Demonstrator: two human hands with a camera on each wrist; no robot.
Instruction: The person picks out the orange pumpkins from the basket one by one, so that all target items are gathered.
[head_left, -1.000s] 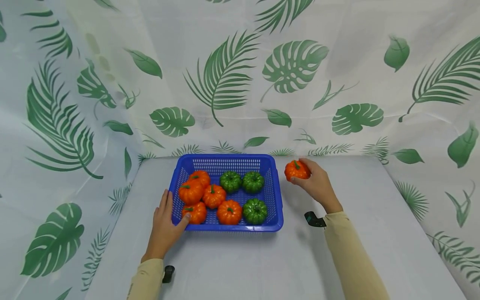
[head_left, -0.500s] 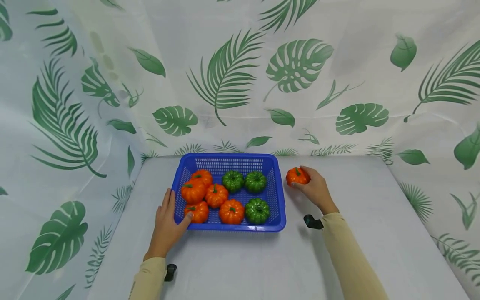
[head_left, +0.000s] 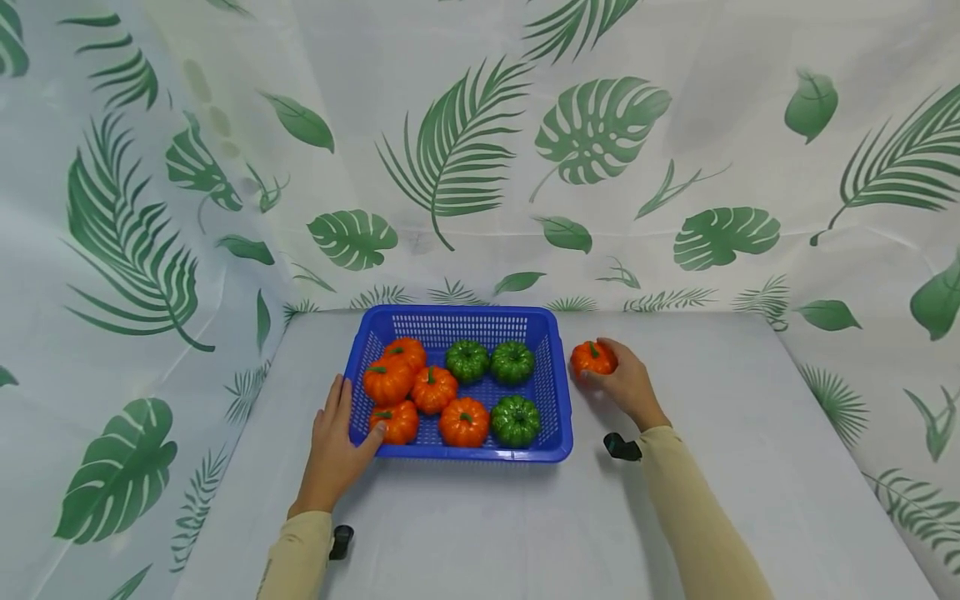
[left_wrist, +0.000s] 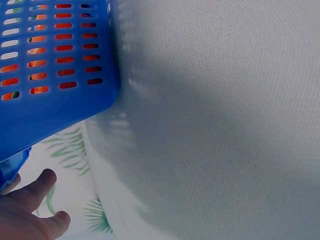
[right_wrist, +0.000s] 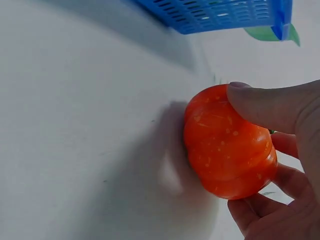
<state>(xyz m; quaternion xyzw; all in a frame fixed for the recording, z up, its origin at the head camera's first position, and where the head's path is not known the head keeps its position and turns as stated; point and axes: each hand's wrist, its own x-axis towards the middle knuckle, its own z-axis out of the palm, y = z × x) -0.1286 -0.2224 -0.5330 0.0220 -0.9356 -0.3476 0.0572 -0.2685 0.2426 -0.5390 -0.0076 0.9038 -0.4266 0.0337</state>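
My right hand (head_left: pixel 626 385) holds a small orange pumpkin (head_left: pixel 592 358) just right of the blue basket (head_left: pixel 555 450). Its thumb (right_wrist: pixel 265 105) presses one side of the ribbed orange pumpkin (right_wrist: pixel 227 150) and the fingers reach round the other, low over the table. My left hand (head_left: pixel 333 454) rests at the basket's front left corner, the thumb over the front rim and the fairly straight fingers along the left side. In the left wrist view, fingers (left_wrist: pixel 37 190) extend past the blue rim. Several orange pumpkins (head_left: pixel 464 422) and three green ones (head_left: pixel 515 421) lie in the basket.
The table (head_left: pixel 495 525) has a plain white cover. Behind it and at both sides hangs a white curtain (head_left: pixel 480 167) with green leaf prints. Slotted basket walls (left_wrist: pixel 55 65) stand close beside my left hand.
My right hand has lowered the orange pumpkin toward the table and brought it slightly nearer me. The left hand stays at the basket corner; the view has shifted a little.
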